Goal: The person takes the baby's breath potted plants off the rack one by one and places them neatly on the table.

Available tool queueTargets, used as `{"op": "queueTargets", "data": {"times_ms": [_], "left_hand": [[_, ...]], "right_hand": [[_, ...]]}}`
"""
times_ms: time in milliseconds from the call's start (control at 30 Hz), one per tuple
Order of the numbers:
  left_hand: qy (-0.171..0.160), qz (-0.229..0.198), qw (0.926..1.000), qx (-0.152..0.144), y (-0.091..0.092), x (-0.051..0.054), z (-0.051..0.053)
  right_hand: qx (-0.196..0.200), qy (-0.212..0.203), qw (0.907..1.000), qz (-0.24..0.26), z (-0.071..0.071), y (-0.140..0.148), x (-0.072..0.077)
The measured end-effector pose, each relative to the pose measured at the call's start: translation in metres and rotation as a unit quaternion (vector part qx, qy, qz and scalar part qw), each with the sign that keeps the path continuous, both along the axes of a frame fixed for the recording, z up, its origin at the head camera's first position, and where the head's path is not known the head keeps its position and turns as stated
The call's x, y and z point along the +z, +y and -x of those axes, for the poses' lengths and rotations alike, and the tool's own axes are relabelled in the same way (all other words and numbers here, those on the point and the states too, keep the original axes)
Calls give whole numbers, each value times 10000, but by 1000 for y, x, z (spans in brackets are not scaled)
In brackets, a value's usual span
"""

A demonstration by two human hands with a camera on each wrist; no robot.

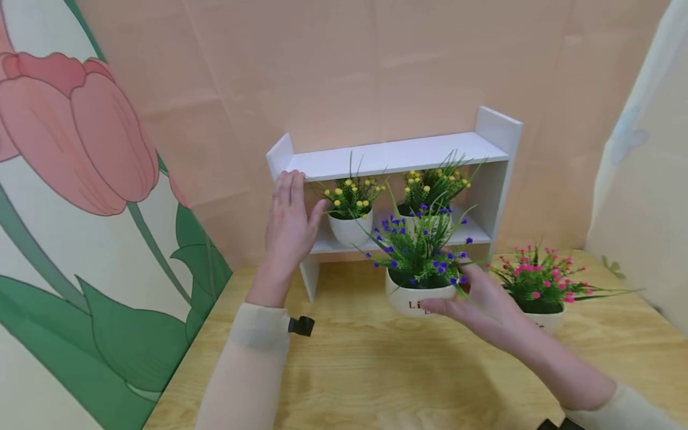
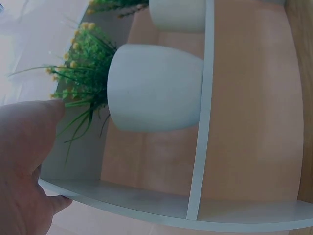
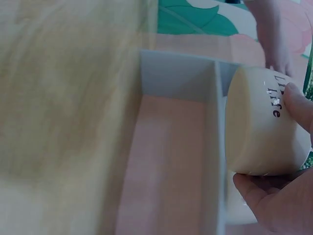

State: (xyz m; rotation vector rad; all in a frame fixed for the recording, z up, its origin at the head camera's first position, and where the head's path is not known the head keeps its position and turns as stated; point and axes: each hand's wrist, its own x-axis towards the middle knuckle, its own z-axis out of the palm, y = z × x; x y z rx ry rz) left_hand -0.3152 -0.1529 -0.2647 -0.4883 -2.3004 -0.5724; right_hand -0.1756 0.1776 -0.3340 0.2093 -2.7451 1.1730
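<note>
My right hand grips a white pot of blue-purple artificial flowers, thumb on the lettered front and fingers around the side. The pot is held up before the white shelf; in the right wrist view, its underside and lettering show. My left hand rests against the shelf's upper left corner, fingers straight, thumb spread. On the middle board stand two white pots with yellow flowers, the left one near my left thumb and the right one partly hidden behind the blue-purple flowers.
A white pot of pink flowers stands on the wooden table, right of the shelf. Behind the shelf hangs a peach backdrop. A tulip-printed panel borders the table's left side. Beneath the middle board lies an open lower space.
</note>
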Motion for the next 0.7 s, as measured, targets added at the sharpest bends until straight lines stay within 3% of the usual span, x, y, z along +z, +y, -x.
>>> {"op": "queueTargets", "data": {"times_ms": [167, 333, 700], "left_hand": [[54, -32, 10000, -59, 0, 0, -1], [22, -55, 10000, -27, -1, -1, -1], [97, 38, 9999, 13, -2, -2, 0]], "right_hand": [[79, -14, 9998, 168, 2, 5, -23], [329, 232, 9982, 442, 6, 7, -42], [416, 342, 9964, 651, 17, 11, -71]]}}
